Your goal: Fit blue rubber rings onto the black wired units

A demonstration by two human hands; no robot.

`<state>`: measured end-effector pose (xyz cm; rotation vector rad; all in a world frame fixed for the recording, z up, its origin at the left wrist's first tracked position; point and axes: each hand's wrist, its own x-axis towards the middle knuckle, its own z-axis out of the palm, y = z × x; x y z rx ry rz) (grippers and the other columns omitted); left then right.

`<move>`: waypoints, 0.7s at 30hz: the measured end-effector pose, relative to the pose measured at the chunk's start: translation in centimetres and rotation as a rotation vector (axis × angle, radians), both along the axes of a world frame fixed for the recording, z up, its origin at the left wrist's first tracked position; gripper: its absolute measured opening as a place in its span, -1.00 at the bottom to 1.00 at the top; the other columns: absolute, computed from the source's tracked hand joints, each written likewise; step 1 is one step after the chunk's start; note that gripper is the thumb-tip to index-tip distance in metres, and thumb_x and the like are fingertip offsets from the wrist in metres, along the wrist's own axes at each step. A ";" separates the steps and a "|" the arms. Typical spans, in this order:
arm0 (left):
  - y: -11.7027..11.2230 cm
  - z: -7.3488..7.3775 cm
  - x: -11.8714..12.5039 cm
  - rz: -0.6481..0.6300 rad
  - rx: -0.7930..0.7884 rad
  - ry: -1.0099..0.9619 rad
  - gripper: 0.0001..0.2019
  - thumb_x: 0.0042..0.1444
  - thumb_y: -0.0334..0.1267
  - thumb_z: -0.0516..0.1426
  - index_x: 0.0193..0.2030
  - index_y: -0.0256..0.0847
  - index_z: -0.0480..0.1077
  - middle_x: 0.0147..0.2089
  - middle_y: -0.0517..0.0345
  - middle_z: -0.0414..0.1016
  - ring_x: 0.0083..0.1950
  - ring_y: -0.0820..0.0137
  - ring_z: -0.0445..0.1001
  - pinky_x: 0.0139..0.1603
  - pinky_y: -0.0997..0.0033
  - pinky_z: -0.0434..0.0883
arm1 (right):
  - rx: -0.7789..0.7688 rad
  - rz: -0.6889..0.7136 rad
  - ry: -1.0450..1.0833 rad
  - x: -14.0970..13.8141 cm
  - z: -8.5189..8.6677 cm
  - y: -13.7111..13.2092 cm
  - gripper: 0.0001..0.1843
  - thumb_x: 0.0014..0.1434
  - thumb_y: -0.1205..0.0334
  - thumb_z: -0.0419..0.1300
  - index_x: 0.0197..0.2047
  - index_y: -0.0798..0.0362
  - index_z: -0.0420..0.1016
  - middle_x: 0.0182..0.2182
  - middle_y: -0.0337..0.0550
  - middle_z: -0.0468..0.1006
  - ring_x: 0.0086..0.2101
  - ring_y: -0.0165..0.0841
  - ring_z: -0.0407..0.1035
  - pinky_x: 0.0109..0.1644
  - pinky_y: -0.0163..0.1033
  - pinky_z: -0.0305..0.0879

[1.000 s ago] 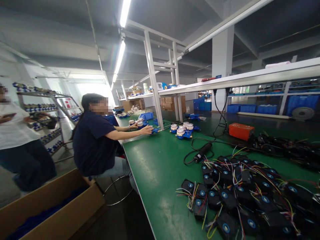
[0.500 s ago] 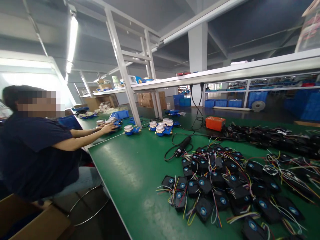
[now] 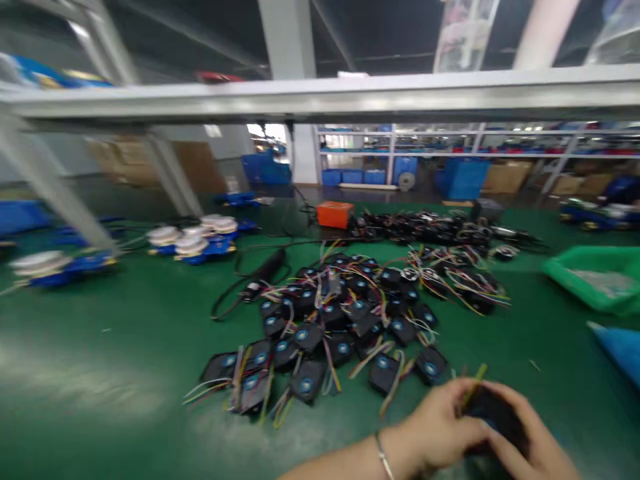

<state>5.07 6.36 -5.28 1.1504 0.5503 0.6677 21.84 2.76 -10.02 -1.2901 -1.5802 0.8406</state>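
Observation:
Both my hands meet at the bottom right, over the green table (image 3: 100, 347). My left hand (image 3: 440, 427), a thin bracelet on its wrist, is closed on a black module (image 3: 493, 413) with coloured wires. My right hand (image 3: 537, 448) wraps round the same module from the right. Just beyond them lies a heap of several similar black modules (image 3: 340, 320) with blue round centres and loose coloured wires. The picture is smeared by motion.
Blue water meters with white tops (image 3: 193, 239) stand at the back left. An orange box (image 3: 334, 213) and a black tool with cable (image 3: 263, 273) lie behind the heap. A green tray (image 3: 590, 277) and a blue bin (image 3: 620, 347) are at the right. A white shelf beam (image 3: 320, 100) runs overhead.
The view has swung right, away from the seated person in dark blue, who is now out of sight. My two hands have come into view, holding a black module.

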 end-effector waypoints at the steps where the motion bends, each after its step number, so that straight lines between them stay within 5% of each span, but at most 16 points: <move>1: 0.5 -0.1 0.2 -0.006 0.004 -0.037 -0.50 -0.10 -0.32 0.24 0.04 -0.26 0.28 -0.01 0.03 0.38 0.07 0.17 0.30 0.17 0.09 0.17 | -0.014 -0.027 -0.023 0.0 0.8 -0.4 -0.57 0.11 0.06 0.15 0.06 -0.18 0.22 -0.04 -0.16 0.38 -0.04 -0.15 0.28 0.02 -0.05 0.28; 7: 2.5 0.1 0.3 -0.016 -0.016 -0.099 -0.54 0.00 -0.37 0.16 0.09 -0.21 0.24 0.10 0.01 0.31 0.13 0.19 0.24 0.17 0.18 0.17 | -0.024 -0.057 -0.042 -1.6 4.9 0.6 -0.57 0.16 0.25 0.08 0.10 -0.05 0.12 0.02 -0.14 0.29 0.03 -0.26 0.18 0.15 -0.09 0.13; 15: 1.8 1.1 0.3 0.070 -0.329 -0.075 -0.58 0.07 -0.24 0.15 0.07 -0.20 0.19 0.03 -0.01 0.28 -0.13 0.31 0.42 -0.04 0.19 0.37 | 0.064 -0.188 0.029 0.0 4.5 0.5 -0.69 0.25 0.12 -0.05 0.04 -0.03 0.22 -0.09 -0.10 0.28 -0.13 -0.31 0.26 -0.06 -0.23 0.26; 21: 2.0 0.6 0.4 0.101 -0.038 0.004 -0.55 0.04 -0.21 0.15 0.07 -0.27 0.18 -0.04 -0.03 0.35 -0.07 0.23 0.39 -0.06 0.18 0.38 | 0.066 -0.061 -0.247 -1.4 5.4 0.2 -0.35 0.03 0.14 0.25 0.16 -0.07 0.11 0.05 -0.08 0.20 0.06 -0.17 0.08 0.15 -0.06 0.07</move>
